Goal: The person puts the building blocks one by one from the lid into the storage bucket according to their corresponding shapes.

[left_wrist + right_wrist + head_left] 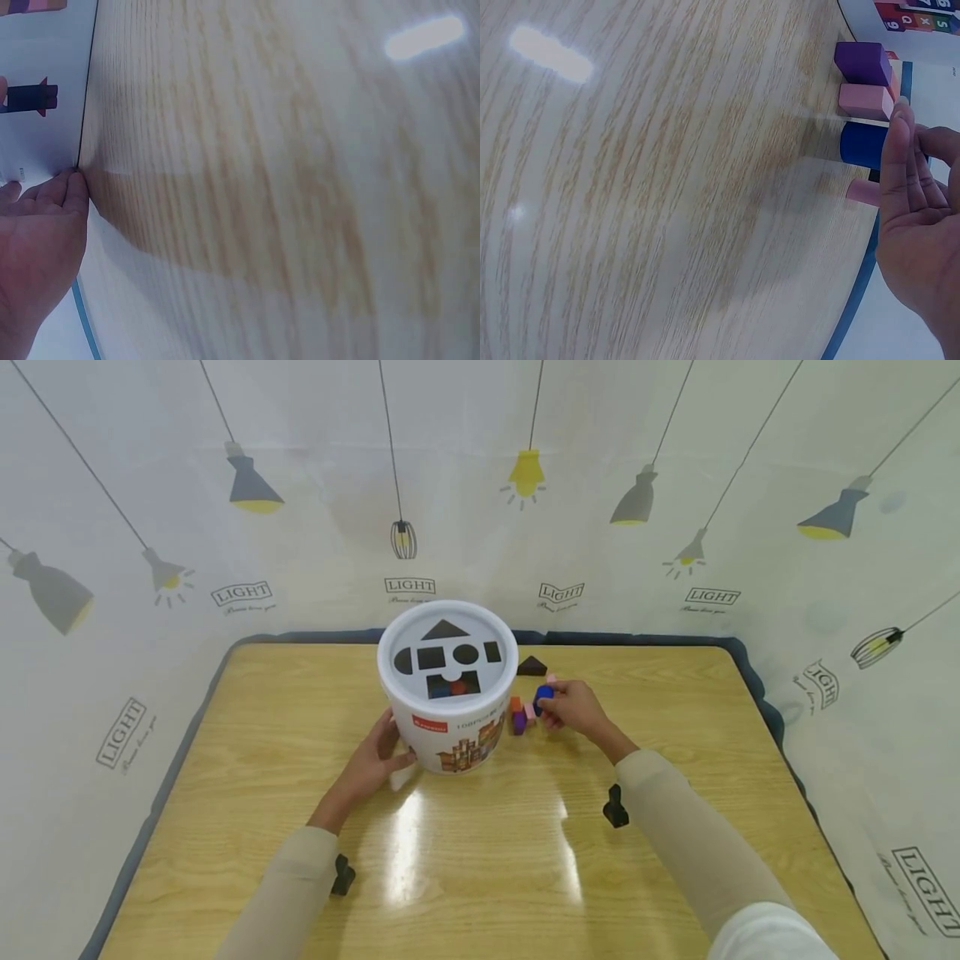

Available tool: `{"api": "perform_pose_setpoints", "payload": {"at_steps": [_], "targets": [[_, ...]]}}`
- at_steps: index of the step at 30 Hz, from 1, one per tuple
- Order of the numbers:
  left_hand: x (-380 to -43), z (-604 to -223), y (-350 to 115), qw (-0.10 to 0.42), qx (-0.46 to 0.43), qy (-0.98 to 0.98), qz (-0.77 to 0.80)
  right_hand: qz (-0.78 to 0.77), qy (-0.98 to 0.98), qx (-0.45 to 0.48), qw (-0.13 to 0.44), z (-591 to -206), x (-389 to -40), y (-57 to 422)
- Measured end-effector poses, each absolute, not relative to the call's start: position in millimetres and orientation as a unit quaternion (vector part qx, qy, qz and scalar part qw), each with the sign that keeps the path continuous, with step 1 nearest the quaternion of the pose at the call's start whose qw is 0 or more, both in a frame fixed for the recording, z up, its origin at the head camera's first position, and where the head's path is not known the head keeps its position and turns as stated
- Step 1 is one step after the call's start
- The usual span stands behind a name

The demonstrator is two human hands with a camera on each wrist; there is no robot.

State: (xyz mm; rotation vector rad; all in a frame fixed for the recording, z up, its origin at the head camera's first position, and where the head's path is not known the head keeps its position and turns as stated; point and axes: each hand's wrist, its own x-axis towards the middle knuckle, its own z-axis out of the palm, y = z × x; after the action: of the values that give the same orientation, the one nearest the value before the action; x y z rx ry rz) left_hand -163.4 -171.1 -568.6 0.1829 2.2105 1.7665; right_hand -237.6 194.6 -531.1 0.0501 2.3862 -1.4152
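A white bucket point(408, 727) with a shape-hole lid point(405, 631) stands toward the back of the table. My left hand point(371, 760) rests against the bucket's lower left side, its thumb in front; in the left wrist view its fingers point(52, 193) touch the wall near the base. To the bucket's right, my right hand point(577, 706) pinches a blue round block point(862, 145) between thumb and fingers. Beside it stand a pink block point(862, 101), a purple block point(861, 63) and an orange block point(515, 702). Another pink block point(862, 191) is partly hidden by the right hand.
A black triangular block point(532, 667) lies behind the other blocks, near the table's back edge. Red and blue pieces show inside the bucket through the lid's front opening. A white curtain with lamp prints surrounds the wooden table point(487, 860). Black devices point(616, 807) sit at both wrists.
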Motion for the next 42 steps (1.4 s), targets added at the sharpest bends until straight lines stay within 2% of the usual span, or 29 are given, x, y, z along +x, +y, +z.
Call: {"api": "perform_pose_setpoints", "payload": {"at_steps": [24,31,42], "targets": [[-161,-557,-171,0.162,0.052,0.778,0.605,-0.484,0.853,0.024,0.194,-535,-238,194],[-163,-566,-169,0.157,0.054,0.783,0.599,-0.489,0.850,0.027,0.194,-536,-234,196],[-162,-547,-168,0.168,0.075,0.813,0.552,-0.475,0.857,0.022,0.201,-524,-234,202]]}}
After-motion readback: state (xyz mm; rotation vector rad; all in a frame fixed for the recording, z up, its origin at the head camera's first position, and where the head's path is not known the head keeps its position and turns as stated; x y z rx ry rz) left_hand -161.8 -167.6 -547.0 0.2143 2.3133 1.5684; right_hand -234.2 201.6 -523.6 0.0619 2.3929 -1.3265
